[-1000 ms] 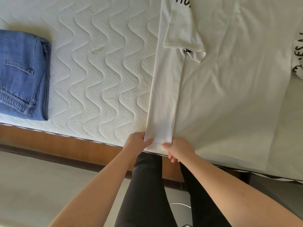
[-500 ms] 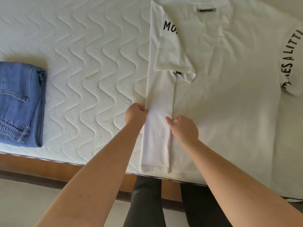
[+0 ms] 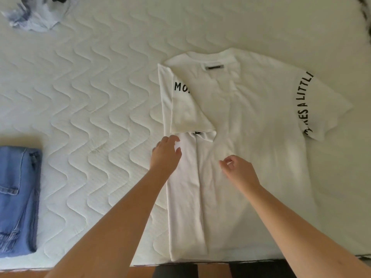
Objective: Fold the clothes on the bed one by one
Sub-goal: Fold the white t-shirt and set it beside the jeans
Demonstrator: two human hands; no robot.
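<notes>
White quilted mattress (image 3: 90, 97), stitched in wavy lines, fills nearly the whole view, with a strip of wooden frame (image 3: 80, 272) along its near edge at six o'clock.

On it, from centre toward three o'clock, lies the white T-shirt (image 3: 251, 157), spread flat with its neck label toward twelve o'clock. Its left side is folded inward as a long narrow panel running from the shoulder down to the hem, and the sleeve on that side lies turned over on top, showing the black letters "MO". The other sleeve, at three o'clock, lies out flat and carries curved black lettering.

At nine o'clock, well apart from the shirt, the folded blue jeans (image 3: 16, 201) rest near the mattress edge. At eleven o'clock a crumpled pale blue-and-white garment (image 3: 36, 19) lies partly cut off by the picture edge; its kind is hard to tell.

The left hand (image 3: 165, 155) rests on the outer edge of the folded panel just below the turned sleeve, fingers relaxed and laid on the cloth. The right hand (image 3: 239, 170) is over the shirt's body just right of the fold line, fingers loosely curled; whether it touches the fabric is not clear, and it appears to hold nothing.
</notes>
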